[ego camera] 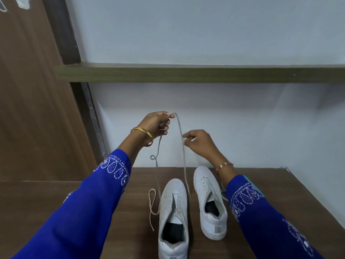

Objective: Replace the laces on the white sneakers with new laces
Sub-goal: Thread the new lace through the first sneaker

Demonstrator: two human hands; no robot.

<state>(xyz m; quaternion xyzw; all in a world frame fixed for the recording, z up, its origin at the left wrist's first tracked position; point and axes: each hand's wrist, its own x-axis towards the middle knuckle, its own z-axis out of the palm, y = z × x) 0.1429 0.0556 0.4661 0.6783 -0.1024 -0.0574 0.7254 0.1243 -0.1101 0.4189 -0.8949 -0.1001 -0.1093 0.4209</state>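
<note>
A dark brown wood-grain surface carries everything here; its far edge meets a pale wall, and its right edge slants away at the far right corner. Two white sneakers stand on it side by side, toes pointing to the far wall. The left sneaker sits nearer, its heel close to the bottom of the view; the right sneaker sits a little farther off, just beside it but apart. A beige lace lies looped on the wood just left of the left sneaker. Another pale lace shows at the right sneaker's right side.
</note>
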